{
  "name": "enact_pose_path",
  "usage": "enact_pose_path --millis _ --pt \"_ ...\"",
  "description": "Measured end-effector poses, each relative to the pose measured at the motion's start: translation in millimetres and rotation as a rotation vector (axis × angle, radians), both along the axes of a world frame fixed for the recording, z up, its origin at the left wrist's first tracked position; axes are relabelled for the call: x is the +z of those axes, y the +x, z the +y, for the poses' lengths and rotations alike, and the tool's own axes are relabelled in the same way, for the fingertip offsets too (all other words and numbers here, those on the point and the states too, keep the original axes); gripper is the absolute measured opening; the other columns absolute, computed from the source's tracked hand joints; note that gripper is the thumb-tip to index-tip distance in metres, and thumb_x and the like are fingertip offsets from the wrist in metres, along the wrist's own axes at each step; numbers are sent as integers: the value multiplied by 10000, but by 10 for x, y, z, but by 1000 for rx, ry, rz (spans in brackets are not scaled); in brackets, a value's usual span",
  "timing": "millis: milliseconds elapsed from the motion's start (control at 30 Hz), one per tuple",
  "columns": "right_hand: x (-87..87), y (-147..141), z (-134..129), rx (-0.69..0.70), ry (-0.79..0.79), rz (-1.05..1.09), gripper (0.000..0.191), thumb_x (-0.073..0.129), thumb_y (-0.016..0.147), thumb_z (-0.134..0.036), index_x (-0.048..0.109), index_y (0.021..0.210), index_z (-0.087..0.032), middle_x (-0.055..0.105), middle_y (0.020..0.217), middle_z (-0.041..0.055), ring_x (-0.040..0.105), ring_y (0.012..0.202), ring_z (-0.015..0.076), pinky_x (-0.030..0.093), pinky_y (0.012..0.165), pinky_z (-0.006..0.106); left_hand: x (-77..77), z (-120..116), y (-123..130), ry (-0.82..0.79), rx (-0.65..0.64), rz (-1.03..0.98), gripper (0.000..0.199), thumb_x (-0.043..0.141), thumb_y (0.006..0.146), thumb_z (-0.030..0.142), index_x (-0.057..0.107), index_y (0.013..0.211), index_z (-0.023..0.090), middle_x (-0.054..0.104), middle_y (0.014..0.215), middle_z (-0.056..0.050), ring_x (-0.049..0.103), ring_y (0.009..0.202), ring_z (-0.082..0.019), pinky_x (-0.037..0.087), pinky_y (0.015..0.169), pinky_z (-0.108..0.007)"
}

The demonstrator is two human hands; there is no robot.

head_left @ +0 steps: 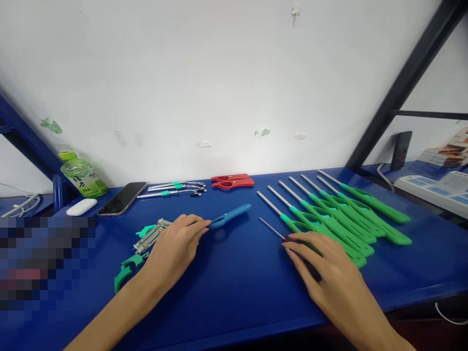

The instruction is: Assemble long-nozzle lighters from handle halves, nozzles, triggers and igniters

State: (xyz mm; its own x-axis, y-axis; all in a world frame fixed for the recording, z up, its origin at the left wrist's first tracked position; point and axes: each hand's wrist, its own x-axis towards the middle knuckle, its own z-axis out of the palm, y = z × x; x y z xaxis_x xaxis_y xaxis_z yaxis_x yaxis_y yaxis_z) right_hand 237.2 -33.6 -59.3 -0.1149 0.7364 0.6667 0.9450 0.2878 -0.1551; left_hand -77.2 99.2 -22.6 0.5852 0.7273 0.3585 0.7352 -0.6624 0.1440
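My left hand (180, 243) pinches the near end of a blue plastic lighter shell (231, 214), tilted a little above the table. My right hand (325, 265) is closed round the dark handle of a screwdriver (272, 229), whose thin metal shaft points up and to the left. Just beyond my right hand lies a row of several green lighters (340, 217) with metal tubes. Clear plastic parts (148, 238) and teal pieces (126, 272) lie beside my left wrist and forearm, partly covered.
Red shells (234, 183) and thin metal rods with teal clips and wires (171, 189) lie at the back of the blue table (234, 302). A phone (122, 199), a white case (82, 207) and a green bottle (82, 175) stand or lie at the left.
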Motion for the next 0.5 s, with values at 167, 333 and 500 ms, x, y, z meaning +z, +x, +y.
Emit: enact_pose_path --millis 167,333,500 --pt "75 15 36 46 -2 -77 186 570 1078 -231 704 1207 -219 736 1189 90 680 1113 279 479 1052 517 64 22 26 -110 3 -91 195 664 1049 314 706 1186 181 736 1177 -64 727 1035 -207 623 927 -430" --pt "338 -31 135 181 -75 -218 224 521 1076 -163 725 1152 -219 752 1137 80 704 1067 267 499 1028 503 95 65 46 -179 65 -136 269 670 1042 386 690 1227 191 711 1252 -83 712 1074 -224 613 948 -449" --pt "711 -138 484 376 -199 -398 257 557 1073 -231 713 1278 -241 747 1283 96 704 1192 303 553 1011 497 212 270 47 -213 212 -192 337 674 1036 404 660 1303 199 675 1337 -100 693 1133 -248 605 969 -473"
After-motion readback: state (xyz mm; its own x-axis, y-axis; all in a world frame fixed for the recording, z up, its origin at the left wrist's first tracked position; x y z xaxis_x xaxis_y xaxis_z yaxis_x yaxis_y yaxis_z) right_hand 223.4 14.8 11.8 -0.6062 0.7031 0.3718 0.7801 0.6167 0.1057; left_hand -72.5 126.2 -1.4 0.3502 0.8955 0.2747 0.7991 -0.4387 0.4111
